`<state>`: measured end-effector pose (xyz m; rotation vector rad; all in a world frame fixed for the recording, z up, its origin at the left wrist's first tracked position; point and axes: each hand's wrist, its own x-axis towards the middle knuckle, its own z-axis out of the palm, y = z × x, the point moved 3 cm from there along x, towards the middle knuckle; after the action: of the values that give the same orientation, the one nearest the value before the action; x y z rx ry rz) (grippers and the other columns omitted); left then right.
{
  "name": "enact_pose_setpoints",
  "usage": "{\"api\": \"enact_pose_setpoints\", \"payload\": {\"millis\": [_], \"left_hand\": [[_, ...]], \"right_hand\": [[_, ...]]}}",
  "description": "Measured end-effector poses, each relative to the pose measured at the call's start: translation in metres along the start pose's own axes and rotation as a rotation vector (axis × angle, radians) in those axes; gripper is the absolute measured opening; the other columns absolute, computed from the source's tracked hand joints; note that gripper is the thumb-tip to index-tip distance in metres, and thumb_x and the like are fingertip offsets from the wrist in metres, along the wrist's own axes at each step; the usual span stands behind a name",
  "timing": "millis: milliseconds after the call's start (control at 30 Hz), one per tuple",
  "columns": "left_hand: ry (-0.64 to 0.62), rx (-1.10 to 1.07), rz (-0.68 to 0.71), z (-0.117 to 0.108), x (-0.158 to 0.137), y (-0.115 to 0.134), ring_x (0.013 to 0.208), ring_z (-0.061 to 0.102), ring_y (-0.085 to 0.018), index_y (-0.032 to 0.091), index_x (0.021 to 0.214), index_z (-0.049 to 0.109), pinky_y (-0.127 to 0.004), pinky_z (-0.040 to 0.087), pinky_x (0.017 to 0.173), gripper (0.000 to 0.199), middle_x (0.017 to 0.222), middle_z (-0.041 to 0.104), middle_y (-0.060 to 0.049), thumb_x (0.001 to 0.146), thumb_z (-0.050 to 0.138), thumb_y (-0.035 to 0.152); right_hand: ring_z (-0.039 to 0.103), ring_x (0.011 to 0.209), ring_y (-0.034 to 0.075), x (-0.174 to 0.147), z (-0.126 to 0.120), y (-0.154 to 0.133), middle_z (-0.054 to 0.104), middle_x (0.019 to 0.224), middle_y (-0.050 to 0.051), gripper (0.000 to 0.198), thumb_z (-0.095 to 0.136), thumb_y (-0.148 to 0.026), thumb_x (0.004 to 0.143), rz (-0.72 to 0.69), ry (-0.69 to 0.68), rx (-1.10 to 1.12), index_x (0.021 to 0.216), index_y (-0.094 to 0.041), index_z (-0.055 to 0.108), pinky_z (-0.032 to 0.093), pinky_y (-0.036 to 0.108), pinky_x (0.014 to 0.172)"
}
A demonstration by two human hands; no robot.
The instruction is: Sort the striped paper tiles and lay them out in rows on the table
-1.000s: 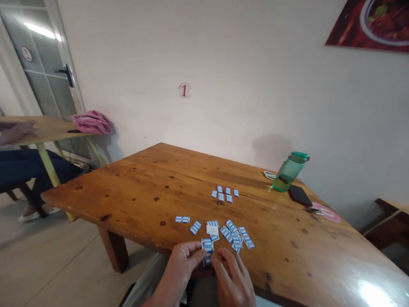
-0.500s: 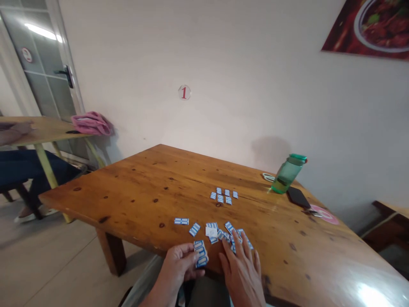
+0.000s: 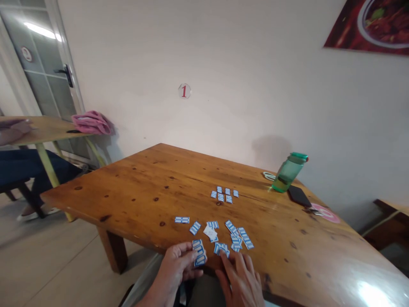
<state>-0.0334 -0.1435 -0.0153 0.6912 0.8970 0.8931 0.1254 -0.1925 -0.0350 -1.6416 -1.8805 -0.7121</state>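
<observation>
My left hand (image 3: 175, 268), at the near edge of the table, is closed on a small stack of blue-and-white printed cards (image 3: 199, 253), its thumb on top. My right hand (image 3: 241, 277) lies just to the right, fingers stretched out, its index fingertip on loose blue-and-white cards (image 3: 219, 247) by the table edge. Past these fingers lies a cluster of similar cards (image 3: 245, 238), some overlapping. A plain white slip (image 3: 210, 232) rests on cards left of that cluster. Two more groups of stripes, a flat card (image 3: 182, 220) and a slanted one (image 3: 195, 228), lie farther left.
Small cards (image 3: 220, 197) sit in rows mid-table on the wooden table (image 3: 134, 183). At the right stand a green bottle (image 3: 289, 172), a dark phone-like slab (image 3: 299, 196), keys (image 3: 315, 211) and a pink round item (image 3: 329, 214). Another person's hand (image 3: 14, 130) rests on the left table.
My right hand has drawn back toward the table edge, bringing some cards closer. The white slip has turned, and the cluster on the right is now uncovered. My left hand still holds its stack.
</observation>
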Motion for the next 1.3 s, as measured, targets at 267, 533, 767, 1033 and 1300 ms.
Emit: {"api": "enact_pose_setpoints", "payload": {"millis": [267,533,767,1033,1300], "left_hand": [[0.010,-0.029,-0.017,0.000,-0.003,-0.001,0.066,0.065,-0.019,0.013,0.075,0.064,-0.027,0.050,0.058,0.036,0.070,0.070,-0.007,0.049,0.077,0.034],[0.002,-0.040,-0.034,-0.002,-0.002,0.000,0.067,0.065,-0.019,0.012,0.075,0.064,-0.027,0.050,0.057,0.035,0.070,0.070,-0.008,0.050,0.077,0.032],[-0.015,0.004,-0.016,0.001,-0.007,-0.001,0.073,0.065,-0.021,0.012,0.078,0.065,-0.028,0.050,0.060,0.030,0.076,0.069,-0.009,0.057,0.073,0.031],[-0.031,0.074,0.011,0.007,-0.009,0.001,0.073,0.063,-0.020,0.012,0.077,0.067,-0.026,0.048,0.058,0.033,0.075,0.068,-0.008,0.054,0.073,0.036],[-0.020,0.174,0.036,0.012,-0.008,-0.003,0.055,0.056,-0.015,0.011,0.067,0.068,-0.024,0.044,0.049,0.038,0.062,0.066,-0.006,0.047,0.076,0.042]], "right_hand": [[0.053,0.064,0.015,-0.008,0.000,0.008,0.056,0.072,0.004,0.027,0.039,-0.025,0.088,-0.104,0.044,0.268,0.098,-0.024,0.064,0.044,0.025,0.057],[0.054,0.061,0.013,-0.008,-0.002,0.008,0.057,0.067,0.002,0.022,0.042,-0.023,0.088,-0.060,0.082,0.382,0.089,-0.023,0.065,0.042,0.024,0.056],[0.063,0.063,0.015,-0.004,-0.010,0.012,0.069,0.072,0.003,0.025,0.043,-0.032,0.088,0.241,0.199,0.482,0.086,-0.021,0.066,0.046,0.026,0.067],[0.063,0.062,0.015,0.010,-0.037,0.000,0.066,0.068,0.001,0.029,0.053,-0.049,0.075,0.738,0.086,0.866,0.075,-0.021,0.062,0.049,0.018,0.055],[0.056,0.050,0.012,0.014,-0.024,-0.025,0.060,0.057,-0.002,0.029,0.058,-0.047,0.072,0.728,-0.021,1.045,0.083,-0.020,0.060,0.044,0.018,0.049]]}}
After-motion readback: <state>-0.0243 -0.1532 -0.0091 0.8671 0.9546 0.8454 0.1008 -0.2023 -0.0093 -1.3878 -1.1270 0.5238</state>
